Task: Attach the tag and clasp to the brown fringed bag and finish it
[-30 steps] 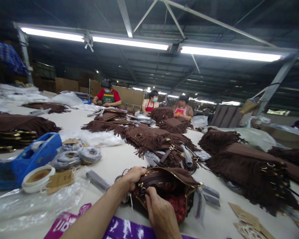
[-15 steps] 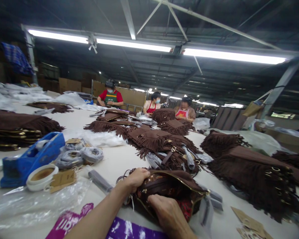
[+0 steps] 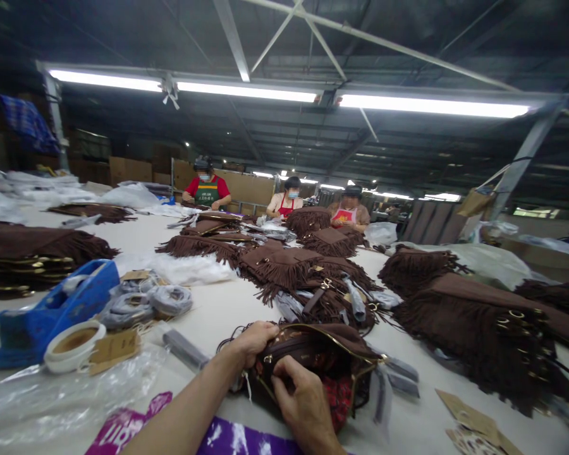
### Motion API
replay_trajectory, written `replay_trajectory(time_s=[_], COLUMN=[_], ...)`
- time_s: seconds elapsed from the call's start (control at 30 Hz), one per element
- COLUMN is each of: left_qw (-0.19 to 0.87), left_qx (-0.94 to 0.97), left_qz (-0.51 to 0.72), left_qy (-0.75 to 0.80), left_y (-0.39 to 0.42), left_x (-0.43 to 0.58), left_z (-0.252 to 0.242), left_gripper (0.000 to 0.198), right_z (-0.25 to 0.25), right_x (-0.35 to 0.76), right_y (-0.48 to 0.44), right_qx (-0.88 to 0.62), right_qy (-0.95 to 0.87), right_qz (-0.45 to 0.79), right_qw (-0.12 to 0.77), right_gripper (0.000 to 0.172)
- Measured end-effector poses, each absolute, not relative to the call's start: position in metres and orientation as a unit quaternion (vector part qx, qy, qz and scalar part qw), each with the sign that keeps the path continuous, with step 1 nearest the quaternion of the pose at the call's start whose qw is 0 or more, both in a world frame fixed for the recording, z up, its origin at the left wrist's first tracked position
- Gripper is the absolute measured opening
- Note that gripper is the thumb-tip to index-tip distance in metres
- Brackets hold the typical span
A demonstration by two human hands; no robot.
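Brown bag (image 3: 346,340) gapes at the frame's lower centre; my left fingers (image 3: 267,330) clamp its rim, my right fingers (image 3: 294,368) curl at its mouth, gripping what I can't tell

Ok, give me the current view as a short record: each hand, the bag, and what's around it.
Left hand: gripping the left end of the brown bag
Right hand: at the bag's opening; exact grip unclear
Bag state: open, red patterned lining showing
To the left: blue tape dispenser, white roll, brown tag
To the right: pile of fringed bags, brown cards
Ahead: heap of fringed bags
Far side: three people in aprons
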State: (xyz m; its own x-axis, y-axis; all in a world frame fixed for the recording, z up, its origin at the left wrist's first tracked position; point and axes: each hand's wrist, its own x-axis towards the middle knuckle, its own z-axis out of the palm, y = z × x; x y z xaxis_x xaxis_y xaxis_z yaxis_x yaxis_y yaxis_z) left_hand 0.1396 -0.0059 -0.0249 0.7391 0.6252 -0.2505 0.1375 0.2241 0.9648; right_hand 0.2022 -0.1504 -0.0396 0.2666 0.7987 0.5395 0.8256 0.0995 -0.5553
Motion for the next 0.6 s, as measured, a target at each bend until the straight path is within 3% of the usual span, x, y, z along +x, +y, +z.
replay_trajectory(time_s=[0.13,0.27,0.37,0.53,0.6], left_qw=[0.736,0.737,0.722,0.65,0.57], left_qx=[0.582,0.584,0.605,0.701,0.787], left_qz=[0.157,0.158,0.171,0.207,0.208], left_qy=[0.308,0.301,0.289,0.207,0.117], left_y=[-0.002,0.0,-0.004,-0.019,-0.022], left_x=[0.14,0.141,0.14,0.124,0.113], left_z=[-0.027,-0.029,-0.025,0.0,0.011], left_gripper=[0.021,0.026,0.03,0.032,0.058], right_z=[-0.036,-0.035,-0.032,-0.025,-0.023], right_x=[0.207,0.207,0.205,0.211,0.217], right_y=[-0.149,-0.151,-0.153,-0.153,-0.153], right_qx=[-0.626,-0.6,-0.606,-0.631,-0.615], right_qy=[-0.613,-0.661,-0.646,-0.51,-0.452], right_qz=[0.036,0.013,0.03,0.174,0.229], right_qw=[0.481,0.45,0.463,0.558,0.604], right_gripper=[0.016,0.03,0.027,0.016,0.014])
